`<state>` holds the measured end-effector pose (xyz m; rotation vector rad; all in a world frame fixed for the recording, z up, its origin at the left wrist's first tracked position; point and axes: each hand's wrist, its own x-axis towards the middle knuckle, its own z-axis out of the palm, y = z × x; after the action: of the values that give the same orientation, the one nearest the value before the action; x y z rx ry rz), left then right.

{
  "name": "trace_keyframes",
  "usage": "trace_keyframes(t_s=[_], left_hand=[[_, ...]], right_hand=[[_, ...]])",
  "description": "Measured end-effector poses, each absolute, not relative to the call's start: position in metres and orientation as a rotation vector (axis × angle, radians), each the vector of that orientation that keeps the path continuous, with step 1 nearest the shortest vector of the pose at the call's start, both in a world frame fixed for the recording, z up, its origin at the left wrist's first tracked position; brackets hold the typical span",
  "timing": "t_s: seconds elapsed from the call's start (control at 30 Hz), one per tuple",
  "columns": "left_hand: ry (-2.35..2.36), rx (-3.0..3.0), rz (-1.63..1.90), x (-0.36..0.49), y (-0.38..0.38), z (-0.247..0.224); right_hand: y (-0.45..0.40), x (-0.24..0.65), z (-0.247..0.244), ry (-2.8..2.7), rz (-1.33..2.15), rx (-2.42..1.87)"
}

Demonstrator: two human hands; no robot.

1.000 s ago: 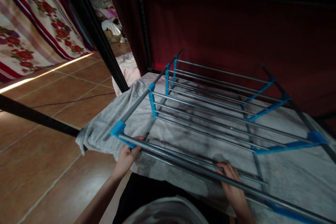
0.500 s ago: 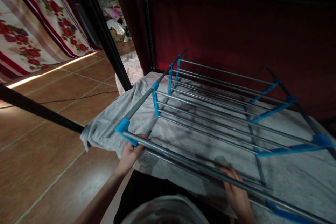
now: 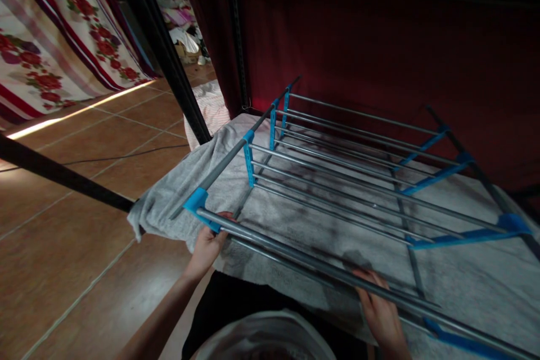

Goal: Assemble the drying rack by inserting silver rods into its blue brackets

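Observation:
A metal rack (image 3: 320, 166) with grey tubes and blue plastic brackets lies on a grey blanket. My left hand (image 3: 210, 241) is closed round the near tubes, beside the blue corner bracket (image 3: 197, 202) at the rack's near left. Farther right, my right hand (image 3: 377, 301) grips the same near tubes from below, its fingers partly hidden behind them. Another blue bracket (image 3: 459, 340) shows at the lower right, past my right hand.
The grey blanket (image 3: 169, 202) covers a bed with black metal posts (image 3: 169, 62). A dark red curtain (image 3: 358, 50) hangs behind the rack. At the left are a floral curtain (image 3: 80, 11), a tiled floor (image 3: 93, 225) and a cable (image 3: 126, 154).

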<state>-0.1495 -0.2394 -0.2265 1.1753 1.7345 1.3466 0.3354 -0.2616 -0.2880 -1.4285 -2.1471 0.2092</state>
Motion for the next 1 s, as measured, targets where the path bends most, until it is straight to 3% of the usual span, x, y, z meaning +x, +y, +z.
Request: trace_keyframes(t_s=[1.0], left_hand=[[1.809,1.225,1.310,-0.157,-0.242,-0.233]], right_hand=[[-0.267,0.324,-0.277,-2.139,0.201,-1.477]])
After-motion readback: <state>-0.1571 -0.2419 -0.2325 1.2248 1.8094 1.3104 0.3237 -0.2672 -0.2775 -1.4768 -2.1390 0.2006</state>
